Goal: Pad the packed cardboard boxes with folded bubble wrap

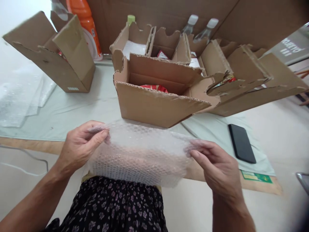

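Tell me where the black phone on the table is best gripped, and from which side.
Grip the phone across its two long edges, coming straight down from above. It lies flat on the cloth, clear of the boxes, so its narrow width suits a pinch and nothing blocks the top. The right hand is nearest.

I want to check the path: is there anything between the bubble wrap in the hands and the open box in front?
Nothing visible. The left hand and right hand hold the bubble wrap just before the box. The phone lies off to the right.
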A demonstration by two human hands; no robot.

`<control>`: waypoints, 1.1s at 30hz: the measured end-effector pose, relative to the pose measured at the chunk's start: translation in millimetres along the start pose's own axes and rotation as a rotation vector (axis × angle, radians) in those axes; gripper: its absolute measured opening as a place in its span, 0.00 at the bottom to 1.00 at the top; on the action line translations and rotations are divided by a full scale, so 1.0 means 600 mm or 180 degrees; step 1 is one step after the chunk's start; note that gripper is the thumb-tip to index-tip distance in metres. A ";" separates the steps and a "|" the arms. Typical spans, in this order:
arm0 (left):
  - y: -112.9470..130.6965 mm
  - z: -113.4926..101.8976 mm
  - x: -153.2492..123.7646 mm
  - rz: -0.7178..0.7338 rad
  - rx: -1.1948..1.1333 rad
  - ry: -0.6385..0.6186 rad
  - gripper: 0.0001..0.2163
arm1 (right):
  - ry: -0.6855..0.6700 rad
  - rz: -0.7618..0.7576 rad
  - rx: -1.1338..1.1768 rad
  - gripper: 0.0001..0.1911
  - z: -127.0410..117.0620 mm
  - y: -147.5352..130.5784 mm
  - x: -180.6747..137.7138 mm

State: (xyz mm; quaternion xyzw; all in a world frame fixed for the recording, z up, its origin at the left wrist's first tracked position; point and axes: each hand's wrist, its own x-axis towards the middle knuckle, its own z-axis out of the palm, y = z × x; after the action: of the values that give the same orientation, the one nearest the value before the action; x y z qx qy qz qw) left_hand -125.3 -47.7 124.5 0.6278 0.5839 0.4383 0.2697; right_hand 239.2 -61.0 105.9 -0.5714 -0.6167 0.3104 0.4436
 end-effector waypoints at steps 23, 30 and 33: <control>-0.076 0.028 -0.055 0.1178 0.1224 -0.1227 0.17 | -0.0950 -0.1646 -0.2203 0.21 0.002 0.062 -0.075; -0.088 -0.007 -0.093 0.1454 0.1422 -0.1958 0.39 | -0.0913 -0.1810 -0.2557 0.22 0.018 0.061 -0.140; -0.094 -0.004 -0.095 0.1475 0.1579 -0.1920 0.37 | -0.0826 -0.1903 -0.1909 0.17 0.030 0.057 -0.123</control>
State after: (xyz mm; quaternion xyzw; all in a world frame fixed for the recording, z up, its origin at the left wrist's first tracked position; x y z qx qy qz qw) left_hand -151.5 -93.7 63.9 0.8872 0.4107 0.1315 0.1640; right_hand 234.1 -125.6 54.1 -0.4277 -0.8683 0.0448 0.2474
